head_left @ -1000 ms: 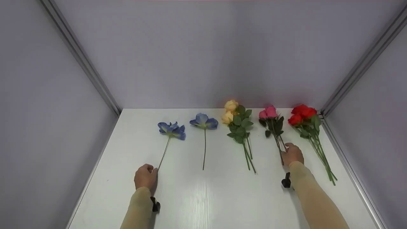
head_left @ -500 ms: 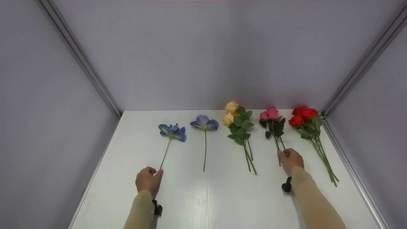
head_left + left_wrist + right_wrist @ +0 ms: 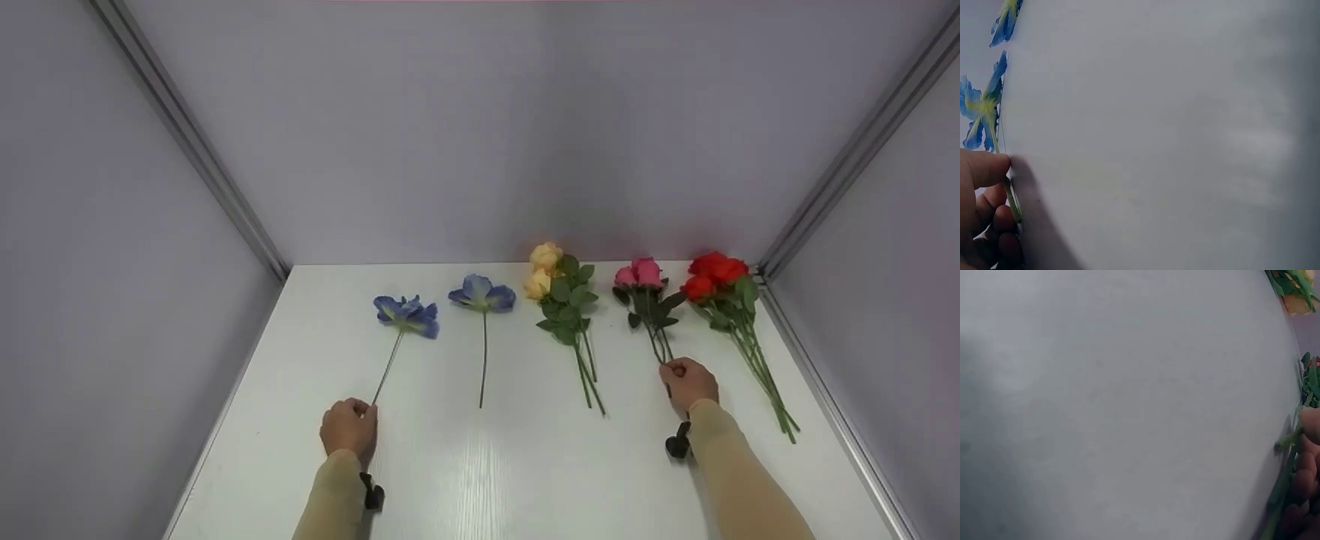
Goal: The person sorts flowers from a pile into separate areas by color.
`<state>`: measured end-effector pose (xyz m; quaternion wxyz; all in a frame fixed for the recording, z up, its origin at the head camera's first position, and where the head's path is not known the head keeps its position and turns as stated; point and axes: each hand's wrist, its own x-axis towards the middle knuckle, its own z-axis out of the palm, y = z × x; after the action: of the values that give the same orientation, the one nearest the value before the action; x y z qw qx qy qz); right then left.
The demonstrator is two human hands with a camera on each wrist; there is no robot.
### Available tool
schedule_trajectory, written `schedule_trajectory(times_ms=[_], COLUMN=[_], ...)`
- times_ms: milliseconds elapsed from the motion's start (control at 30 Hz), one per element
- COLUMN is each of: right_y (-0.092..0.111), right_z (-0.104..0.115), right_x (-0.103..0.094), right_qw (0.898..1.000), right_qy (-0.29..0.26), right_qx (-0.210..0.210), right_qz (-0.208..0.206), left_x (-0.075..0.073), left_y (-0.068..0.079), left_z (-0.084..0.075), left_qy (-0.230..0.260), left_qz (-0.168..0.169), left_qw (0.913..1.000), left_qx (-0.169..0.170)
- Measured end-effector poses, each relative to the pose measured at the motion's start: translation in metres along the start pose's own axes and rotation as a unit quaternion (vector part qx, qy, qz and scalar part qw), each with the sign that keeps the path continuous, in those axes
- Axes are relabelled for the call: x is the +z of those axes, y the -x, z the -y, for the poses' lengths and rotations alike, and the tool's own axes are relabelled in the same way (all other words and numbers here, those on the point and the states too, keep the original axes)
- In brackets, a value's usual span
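Observation:
My left hand (image 3: 349, 427), at the front left, pinches the lower stem of a blue flower (image 3: 407, 315) lying on the white table. In the left wrist view the thumb lies over that green stem (image 3: 1013, 201), whose cut end pokes out below. Over on the right, my right hand (image 3: 690, 382) grips the stems of the pink roses (image 3: 646, 273) between thumb and fingers. Their dark leaves (image 3: 658, 309) fan out below the blooms. Stem ends (image 3: 1279, 492) show beside the curled fingers in the right wrist view; the blooms are mostly out of that view.
Between the hands lie a second blue flower (image 3: 478, 292) and a bunch of yellow roses (image 3: 546, 256). Red roses (image 3: 718, 268) with long green stems lie right of the right hand. Grey panels (image 3: 465, 135) wall the white table (image 3: 480, 480) at the back and sides.
The right hand has shifted slightly towards the front, and the pink roses' two stems have come together in its grip. The pink blooms moved a little; the left hand has barely moved.

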<state>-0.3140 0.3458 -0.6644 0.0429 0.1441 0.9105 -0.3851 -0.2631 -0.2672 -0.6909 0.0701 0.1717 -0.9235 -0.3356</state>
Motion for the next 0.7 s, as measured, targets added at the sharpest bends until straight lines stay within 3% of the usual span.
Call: schedule_trajectory(times_ms=[400,700], right_y=[0.0,0.0], right_z=[0.0,-0.001], right_x=[0.001,0.001], right_qw=[1.0,1.0], right_qy=[0.007,-0.012], right_qx=[-0.015,-0.012], right_qz=[-0.016,-0.017], left_x=[-0.003,-0.013], left_y=[-0.004,-0.001], left_z=[0.004,-0.006], left_qy=[0.009,0.011], left_qz=[0.033,0.055], left_qw=[0.9994,0.9984], left_qx=[0.0,0.008])
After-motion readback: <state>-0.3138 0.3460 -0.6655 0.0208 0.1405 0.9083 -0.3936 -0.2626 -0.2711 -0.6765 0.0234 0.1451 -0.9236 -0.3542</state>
